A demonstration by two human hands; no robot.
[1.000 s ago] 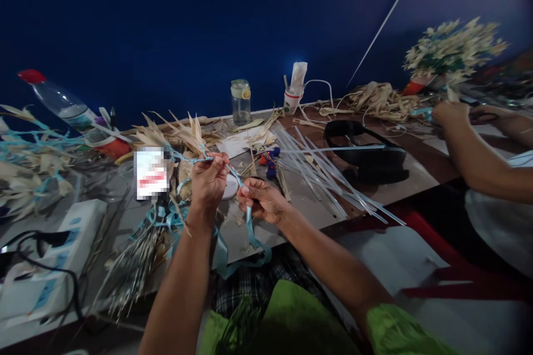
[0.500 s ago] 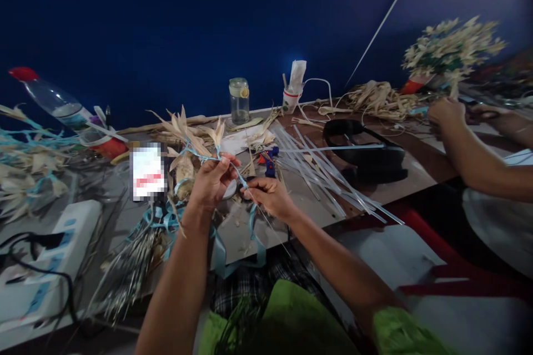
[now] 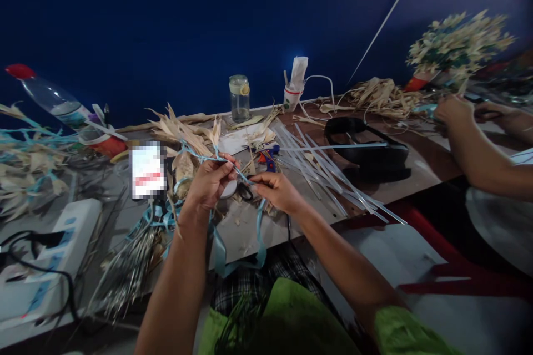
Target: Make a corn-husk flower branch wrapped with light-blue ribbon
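Note:
My left hand (image 3: 211, 182) is closed in a pinch around a stem (image 3: 240, 174) wrapped in light blue ribbon. Pale dried-husk flowers (image 3: 215, 133) stand out from the stem's far end, above that hand. At the stem's near end, my right hand (image 3: 275, 191) pinches the stem and ribbon between thumb and fingers. A loose loop of light blue ribbon (image 3: 261, 236) hangs below the hands, over the table edge. Black loop handles (image 3: 245, 193), seemingly of scissors, lie between the hands beside a whitish round object (image 3: 229, 188).
Beyond my right hand are a blue glue gun (image 3: 270, 161) and scattered clear glue sticks (image 3: 328, 169). A black headset-like object (image 3: 366, 158) lies farther right. Thin wires (image 3: 133, 272) and a power strip (image 3: 70, 244) are at left. A co-worker's hands (image 3: 456, 108) work at right.
My right hand has shifted slightly right and its fingers have turned along the stem. A thin wire end seen below it earlier no longer shows. The black handles are more exposed.

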